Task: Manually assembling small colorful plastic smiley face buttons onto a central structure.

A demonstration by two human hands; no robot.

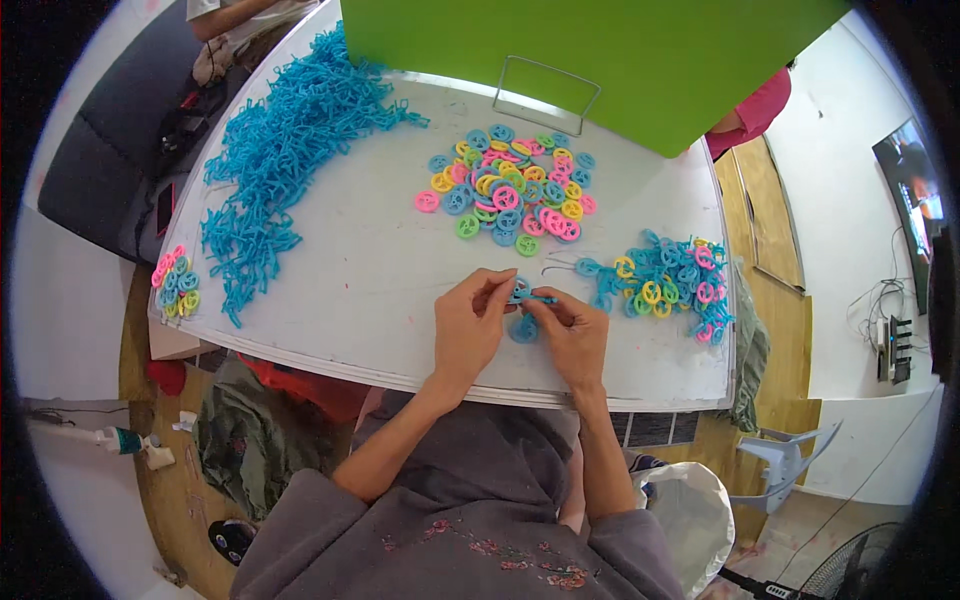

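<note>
Near the table's front edge, my left hand (470, 325) is closed, pinching a small blue plastic wheel (520, 290) between thumb and fingers. My right hand (574, 335) is closed on a small blue plastic stem (543, 299) against the wheel's side; how the two fit together is hidden by my fingers. Below my fingertips another blue wheel (523, 329) rests on the white table. Beyond my hands spreads a pile of pink, yellow, green and blue wheels (510, 185). To the right lies a heap of wheels with blue stems (665, 280).
A large mound of blue stems (290, 140) covers the table's left side. A few wheels (177, 285) sit at the left edge. A green panel (600, 60) stands at the back with a wire frame (548, 95) before it. Thin metal wires (560, 265) lie beside the right heap.
</note>
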